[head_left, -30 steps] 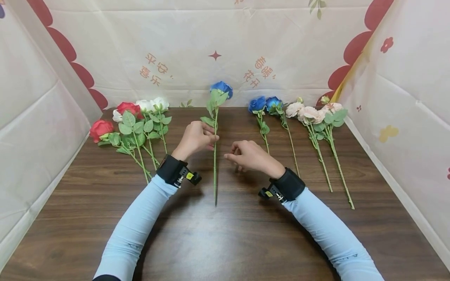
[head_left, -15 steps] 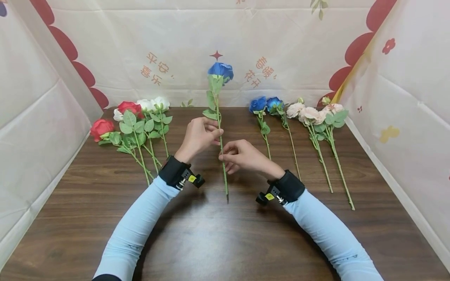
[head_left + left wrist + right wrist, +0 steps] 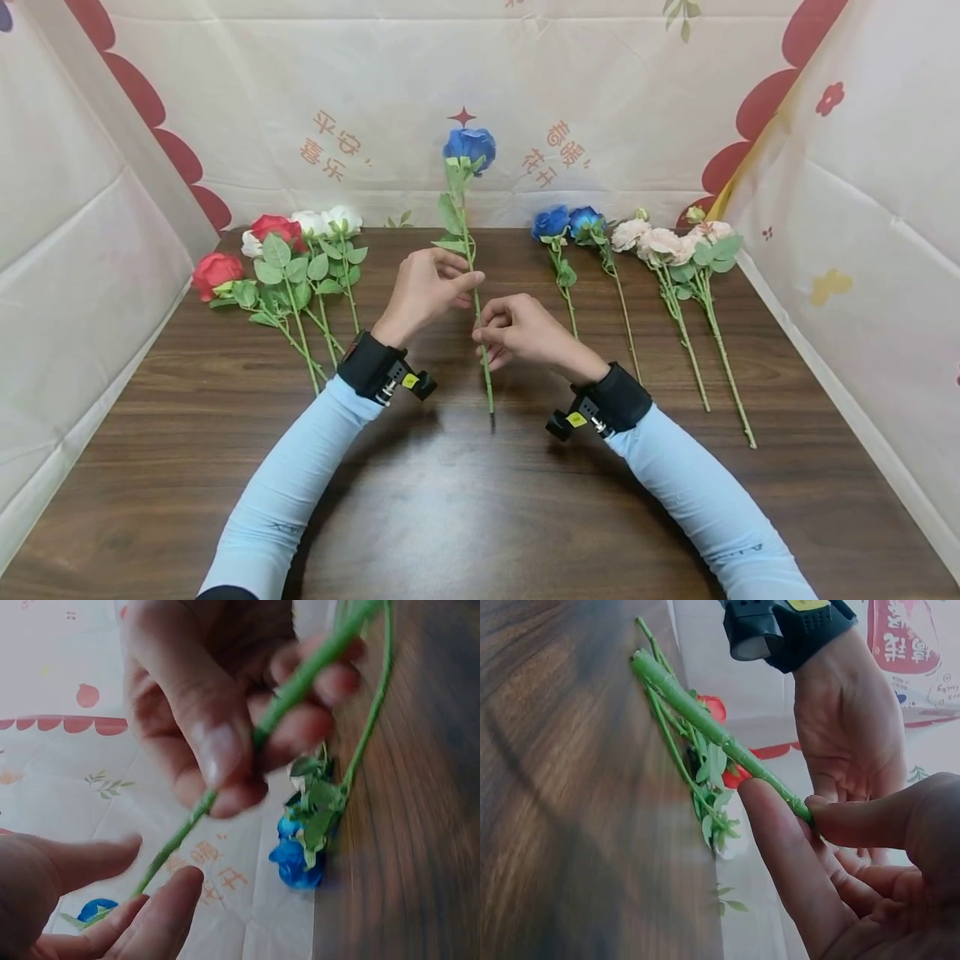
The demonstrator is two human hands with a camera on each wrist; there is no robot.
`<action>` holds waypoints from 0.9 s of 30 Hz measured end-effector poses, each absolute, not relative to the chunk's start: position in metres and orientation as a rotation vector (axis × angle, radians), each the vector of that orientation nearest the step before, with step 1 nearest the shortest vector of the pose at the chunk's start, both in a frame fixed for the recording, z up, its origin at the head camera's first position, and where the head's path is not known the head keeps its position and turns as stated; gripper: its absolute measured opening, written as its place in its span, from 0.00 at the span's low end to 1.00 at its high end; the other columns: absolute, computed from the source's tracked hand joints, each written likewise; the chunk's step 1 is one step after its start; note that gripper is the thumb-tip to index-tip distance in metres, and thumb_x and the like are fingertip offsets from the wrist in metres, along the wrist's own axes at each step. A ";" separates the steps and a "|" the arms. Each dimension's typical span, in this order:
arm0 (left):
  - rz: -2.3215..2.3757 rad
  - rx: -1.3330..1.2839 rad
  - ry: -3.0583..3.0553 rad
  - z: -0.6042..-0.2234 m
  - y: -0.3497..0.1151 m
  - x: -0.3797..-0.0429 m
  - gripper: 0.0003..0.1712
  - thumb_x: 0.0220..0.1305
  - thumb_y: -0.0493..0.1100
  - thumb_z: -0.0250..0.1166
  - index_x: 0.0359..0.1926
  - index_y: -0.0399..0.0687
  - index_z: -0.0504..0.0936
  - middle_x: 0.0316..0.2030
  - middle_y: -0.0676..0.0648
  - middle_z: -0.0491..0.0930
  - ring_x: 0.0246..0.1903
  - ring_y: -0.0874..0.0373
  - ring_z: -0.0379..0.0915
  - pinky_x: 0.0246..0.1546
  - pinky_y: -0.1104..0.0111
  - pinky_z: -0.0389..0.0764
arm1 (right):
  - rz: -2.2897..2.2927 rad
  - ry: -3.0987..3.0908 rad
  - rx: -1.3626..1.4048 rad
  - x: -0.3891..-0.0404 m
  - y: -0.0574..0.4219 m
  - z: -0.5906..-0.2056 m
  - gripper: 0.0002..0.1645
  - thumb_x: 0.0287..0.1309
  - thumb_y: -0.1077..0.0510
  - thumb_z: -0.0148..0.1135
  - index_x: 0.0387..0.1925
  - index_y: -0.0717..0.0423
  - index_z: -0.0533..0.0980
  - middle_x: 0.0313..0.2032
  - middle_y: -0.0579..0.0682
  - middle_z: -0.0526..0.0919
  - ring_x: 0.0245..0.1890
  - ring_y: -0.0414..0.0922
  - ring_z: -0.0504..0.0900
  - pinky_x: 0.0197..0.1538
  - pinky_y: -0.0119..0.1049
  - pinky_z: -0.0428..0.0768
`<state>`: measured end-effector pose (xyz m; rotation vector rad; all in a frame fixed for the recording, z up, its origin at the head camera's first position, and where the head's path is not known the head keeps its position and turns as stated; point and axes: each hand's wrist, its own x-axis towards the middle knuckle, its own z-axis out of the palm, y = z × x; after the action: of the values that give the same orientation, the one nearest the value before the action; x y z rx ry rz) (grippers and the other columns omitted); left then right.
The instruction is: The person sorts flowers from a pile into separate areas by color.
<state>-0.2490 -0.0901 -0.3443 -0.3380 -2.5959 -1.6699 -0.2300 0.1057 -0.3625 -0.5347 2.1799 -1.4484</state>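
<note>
An upright blue rose (image 3: 470, 148) with a long green stem stands slightly tilted above the middle of the table. Lower down its stem, my right hand (image 3: 521, 333) pinches it between thumb and fingers, as the right wrist view also shows on the green stem (image 3: 705, 724). Higher up is my left hand (image 3: 429, 292), its thumb and fingers spread loosely on either side of the stem. In the left wrist view a gap shows between the left thumb (image 3: 97, 862) and fingers, with the stem passing through.
Red roses (image 3: 217, 277) and white roses (image 3: 341, 221) lie at the left of the brown table (image 3: 450, 517). On the right lie two blue roses (image 3: 550, 222) and several pale pink roses (image 3: 663, 244). A printed cloth (image 3: 420, 75) walls the back and sides.
The blue rose has risen and its stem's lower end has swung right. My right hand has come to the stem and pinches it. My left hand has shifted slightly right, its thumb now straighter.
</note>
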 end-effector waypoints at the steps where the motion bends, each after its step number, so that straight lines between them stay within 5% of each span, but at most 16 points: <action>1: -1.625 -0.338 -2.611 -0.345 -0.090 -0.249 0.18 0.67 0.48 0.72 0.48 0.39 0.85 0.37 0.40 0.90 0.28 0.48 0.90 0.28 0.66 0.87 | -1.442 2.191 -0.521 -0.231 0.107 -0.363 0.10 0.72 0.64 0.60 0.44 0.71 0.78 0.37 0.71 0.88 0.26 0.45 0.89 0.40 0.53 0.90; 4: -1.531 -0.323 -2.662 -0.345 -0.093 -0.250 0.18 0.66 0.54 0.73 0.43 0.44 0.86 0.34 0.41 0.90 0.26 0.53 0.89 0.27 0.67 0.85 | -1.406 2.243 -0.455 -0.235 0.111 -0.364 0.12 0.71 0.64 0.60 0.46 0.74 0.77 0.36 0.69 0.88 0.25 0.45 0.89 0.38 0.47 0.91; 7: -1.530 -0.301 -2.718 -0.347 -0.095 -0.251 0.19 0.67 0.55 0.71 0.44 0.44 0.85 0.36 0.38 0.89 0.30 0.48 0.90 0.30 0.66 0.86 | -1.332 2.309 -0.381 -0.241 0.115 -0.367 0.13 0.71 0.64 0.60 0.46 0.74 0.78 0.37 0.69 0.89 0.24 0.44 0.88 0.36 0.44 0.91; 18: -1.473 -0.307 -2.831 -0.349 -0.095 -0.250 0.19 0.69 0.56 0.69 0.45 0.45 0.84 0.37 0.39 0.89 0.29 0.51 0.90 0.44 0.58 0.86 | -1.046 2.482 -0.286 -0.259 0.137 -0.383 0.15 0.70 0.63 0.61 0.24 0.61 0.74 0.45 0.62 0.90 0.24 0.45 0.88 0.34 0.41 0.90; 27: -1.467 -0.330 -2.863 -0.351 -0.095 -0.252 0.19 0.70 0.55 0.68 0.48 0.44 0.83 0.40 0.39 0.89 0.32 0.46 0.90 0.47 0.57 0.87 | -0.878 2.566 -0.268 -0.262 0.149 -0.389 0.25 0.68 0.62 0.65 0.15 0.55 0.69 0.24 0.56 0.87 0.20 0.45 0.88 0.33 0.41 0.90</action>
<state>-0.2516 -0.0948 -0.3506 -0.3300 -2.8626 -1.4673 -0.2624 0.1493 -0.3887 -0.2680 2.5655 -0.8784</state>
